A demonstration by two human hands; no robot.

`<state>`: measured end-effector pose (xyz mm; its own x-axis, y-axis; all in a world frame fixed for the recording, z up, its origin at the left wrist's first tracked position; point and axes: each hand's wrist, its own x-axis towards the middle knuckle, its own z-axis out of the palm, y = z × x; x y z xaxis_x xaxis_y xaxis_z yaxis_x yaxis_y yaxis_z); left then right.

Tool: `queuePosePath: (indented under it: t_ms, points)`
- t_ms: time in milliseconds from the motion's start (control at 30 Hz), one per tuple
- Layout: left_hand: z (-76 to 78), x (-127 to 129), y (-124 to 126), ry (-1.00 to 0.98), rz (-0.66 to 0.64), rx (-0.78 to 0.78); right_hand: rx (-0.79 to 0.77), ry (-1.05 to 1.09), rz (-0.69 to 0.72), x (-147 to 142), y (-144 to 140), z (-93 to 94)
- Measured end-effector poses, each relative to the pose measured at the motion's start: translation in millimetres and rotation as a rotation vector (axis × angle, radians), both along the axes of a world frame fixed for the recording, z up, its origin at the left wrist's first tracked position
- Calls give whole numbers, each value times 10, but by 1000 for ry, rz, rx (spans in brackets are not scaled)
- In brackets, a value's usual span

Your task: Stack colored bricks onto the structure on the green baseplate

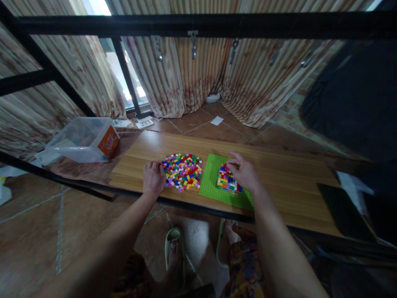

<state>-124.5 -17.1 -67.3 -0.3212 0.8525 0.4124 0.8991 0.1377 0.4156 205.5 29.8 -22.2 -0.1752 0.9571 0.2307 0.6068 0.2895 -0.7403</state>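
A clear plastic bin (81, 138) sits far left of the green baseplate (214, 184), off the tabletop (288, 182). The left hand (153, 178), fingers curled, touches the loose brick pile (182, 171) just left of the baseplate. The right hand (245, 171), fingers spread open, rests on the brick block (228, 180) built on it.
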Motion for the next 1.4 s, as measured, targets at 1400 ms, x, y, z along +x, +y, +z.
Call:
queuePosePath:
  t_ms: [1400]
  points:
    - [-54,1,-10,42,-5,17,41,-264,381,-880,-594,66]
